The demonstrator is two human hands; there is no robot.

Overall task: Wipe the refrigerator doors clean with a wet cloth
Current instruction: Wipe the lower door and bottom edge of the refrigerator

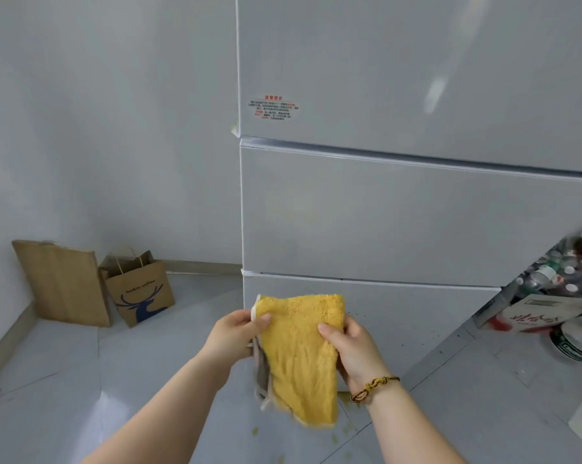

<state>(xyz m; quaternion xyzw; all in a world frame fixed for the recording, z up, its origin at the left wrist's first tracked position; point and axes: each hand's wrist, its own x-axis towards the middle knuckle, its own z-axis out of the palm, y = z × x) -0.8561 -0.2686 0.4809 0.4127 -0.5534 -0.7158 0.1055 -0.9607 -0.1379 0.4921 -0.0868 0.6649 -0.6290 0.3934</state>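
1. Bright, even and soft overall, with a cool bluish cast across the white fridge (416, 212) and wall (98, 128).
2. Pale streaks of glare on the top door (433, 92), far right; dull sheen on the near-left floor (108, 406).
3. Only faint shadows, beside the paper bags (139, 289).
4. Wide-angle bending of straight edges toward the corners.
5. Blurred at the lower hem of the cloth (299, 363); soft and smeared at the right-edge bottles (557, 272).
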